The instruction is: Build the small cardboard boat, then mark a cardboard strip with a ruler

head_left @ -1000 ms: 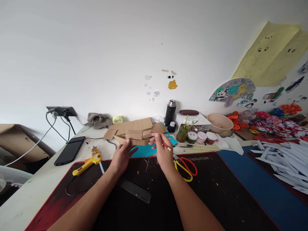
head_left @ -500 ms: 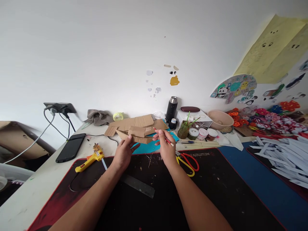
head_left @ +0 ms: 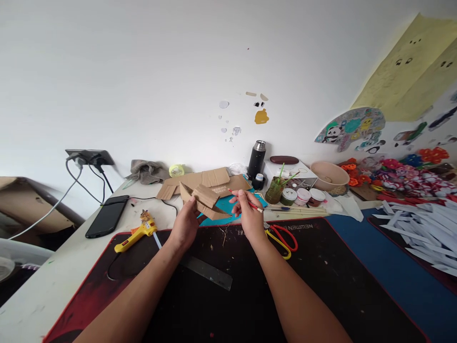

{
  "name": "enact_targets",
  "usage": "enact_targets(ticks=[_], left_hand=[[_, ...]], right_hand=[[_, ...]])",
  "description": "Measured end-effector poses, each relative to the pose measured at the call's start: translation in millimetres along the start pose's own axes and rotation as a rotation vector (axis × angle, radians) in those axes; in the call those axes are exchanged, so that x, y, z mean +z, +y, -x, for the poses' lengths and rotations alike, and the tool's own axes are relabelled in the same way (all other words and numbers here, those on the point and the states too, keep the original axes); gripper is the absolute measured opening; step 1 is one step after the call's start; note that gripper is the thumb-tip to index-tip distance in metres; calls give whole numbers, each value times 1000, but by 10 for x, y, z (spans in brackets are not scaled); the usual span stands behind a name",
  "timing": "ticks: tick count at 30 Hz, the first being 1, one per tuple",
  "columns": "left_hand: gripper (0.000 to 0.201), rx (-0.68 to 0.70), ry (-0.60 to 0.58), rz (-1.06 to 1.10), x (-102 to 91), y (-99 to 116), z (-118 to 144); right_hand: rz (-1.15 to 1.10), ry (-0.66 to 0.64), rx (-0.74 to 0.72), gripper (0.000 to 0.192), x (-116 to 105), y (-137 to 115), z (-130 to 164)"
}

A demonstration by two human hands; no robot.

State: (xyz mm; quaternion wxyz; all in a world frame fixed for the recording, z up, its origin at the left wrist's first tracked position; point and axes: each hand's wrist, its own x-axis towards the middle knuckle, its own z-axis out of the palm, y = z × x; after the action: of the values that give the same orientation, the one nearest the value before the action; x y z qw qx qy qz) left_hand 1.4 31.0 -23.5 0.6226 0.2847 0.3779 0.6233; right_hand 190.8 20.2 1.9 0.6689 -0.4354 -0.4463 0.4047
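Observation:
A small folded cardboard boat shape (head_left: pixel 207 202) is gripped at its left side by my left hand (head_left: pixel 185 220), thumb on top. Its right tip slants down, apart from the other hand. My right hand (head_left: pixel 250 212) holds a red pencil (head_left: pixel 255 206) between thumb and fingers, just right of the cardboard. Beneath both hands lies a black desk mat (head_left: pixel 285 281). Red-and-yellow scissors (head_left: pixel 282 240) rest by my right wrist. A ruler (head_left: pixel 209 272) lies on the mat between my forearms.
On the left are a yellow glue gun (head_left: pixel 137 236) and a black phone (head_left: pixel 107 216). Cardboard sheets (head_left: pixel 210 177) and blue paper (head_left: pixel 228 216) lie behind. A black flask (head_left: pixel 257 159), paint pots (head_left: pixel 303 196) and white paper strips (head_left: pixel 421 233) stand or lie rightward.
My left hand has turned the cardboard boat shape so its right end points down and its left tip rises. The pencil stays in my right hand. The view has shifted slightly.

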Motion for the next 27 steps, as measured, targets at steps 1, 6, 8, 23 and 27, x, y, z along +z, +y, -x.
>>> enact_targets(ticks=[1,6,8,23,27], left_hand=[[68,0,-11,-6,3,-3,7],[62,2,-41,-41,7,-10,20],[62,0,-42,-48,6,-7,19],[61,-9,-83,-67,21,-5,43],[60,-1,-70,-66,20,-4,40]], right_hand=[[1,-9,12,66,0,5,0],[19,-39,55,69,3,33,0],[24,-39,57,70,0,40,-3],[68,-150,69,64,5,64,21],[59,-148,60,60,-4,84,14]])
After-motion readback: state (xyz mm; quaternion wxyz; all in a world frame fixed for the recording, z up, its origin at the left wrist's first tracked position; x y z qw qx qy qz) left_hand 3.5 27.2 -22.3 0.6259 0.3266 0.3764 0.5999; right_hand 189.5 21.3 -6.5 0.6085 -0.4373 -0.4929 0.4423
